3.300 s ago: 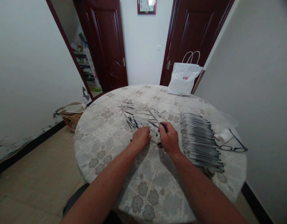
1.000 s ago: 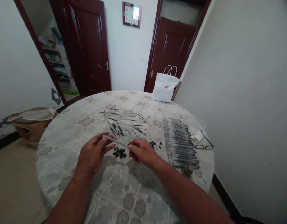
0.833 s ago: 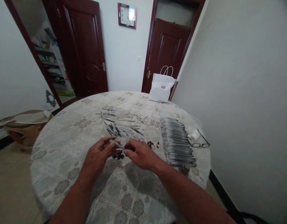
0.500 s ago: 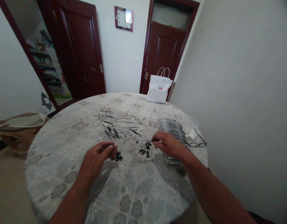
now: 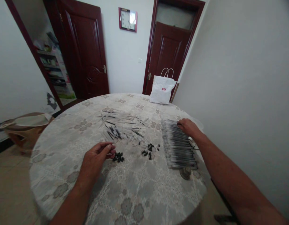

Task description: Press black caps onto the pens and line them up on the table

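Observation:
My left hand (image 5: 96, 157) lies on the round table (image 5: 64, 150), its thumb and fingertips pinched together right beside a small heap of black caps (image 5: 118, 157). What the pinch holds is too small to see. My right hand (image 5: 187, 126) reaches out to the far end of a neat row of assembled pens (image 5: 179, 147). Its fingers are curled together on top of the row, and any pen under them is hidden. A loose pile of pen barrels and refills (image 5: 121, 125) lies in the middle of the table. More black caps (image 5: 149, 150) are scattered between the pile and the row.
A white paper bag (image 5: 162, 90) stands at the table's far edge. Glasses (image 5: 193, 147) lie partly hidden under my right forearm. Close behind the table are two dark red doors (image 5: 88, 53), with a wall close on the right. A brown basket (image 5: 27, 128) sits on the floor at the left.
Both hands held one pen over the caps a second ago. My right hand then carried it right, to the far end of the pen row. My left hand stayed by the caps.

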### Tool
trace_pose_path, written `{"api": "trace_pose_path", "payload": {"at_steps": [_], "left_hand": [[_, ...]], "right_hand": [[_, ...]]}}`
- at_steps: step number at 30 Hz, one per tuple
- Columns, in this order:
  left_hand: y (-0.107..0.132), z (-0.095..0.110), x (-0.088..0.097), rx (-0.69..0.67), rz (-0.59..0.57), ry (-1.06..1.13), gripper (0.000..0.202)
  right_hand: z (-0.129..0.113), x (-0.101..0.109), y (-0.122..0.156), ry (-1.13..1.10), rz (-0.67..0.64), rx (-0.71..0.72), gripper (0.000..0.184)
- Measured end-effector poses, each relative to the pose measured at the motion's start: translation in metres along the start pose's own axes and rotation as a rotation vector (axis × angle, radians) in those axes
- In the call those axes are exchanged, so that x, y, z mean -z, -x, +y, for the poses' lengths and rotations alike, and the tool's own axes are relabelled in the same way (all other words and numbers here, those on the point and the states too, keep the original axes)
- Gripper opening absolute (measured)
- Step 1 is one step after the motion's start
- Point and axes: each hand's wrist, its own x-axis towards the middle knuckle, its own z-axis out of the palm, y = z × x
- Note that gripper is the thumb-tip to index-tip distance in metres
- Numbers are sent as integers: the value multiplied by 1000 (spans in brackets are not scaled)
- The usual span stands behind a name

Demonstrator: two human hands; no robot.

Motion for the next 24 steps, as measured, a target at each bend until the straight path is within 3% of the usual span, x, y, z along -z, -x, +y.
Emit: {"api": "trace_pose_path", "payload": {"at_steps": [11,16,18,21,24], "left_hand": [[0,-1,2,-1,27,35,44],[4,3,2,10,35,63,46],[4,4,2,12,24,68,43],[3,2,2,-11,19,69,40],[0,-1,3,-13,24,75,38]], "right_hand": [[-10,-4,-3,50,-72,4,34],[-19,-2,3,2,5,19,33],[-32,-1,7,-29,65,42,33],[-71,5,17,-111,120,102,35],[-124,14,33,-183,21,201,36]]}}
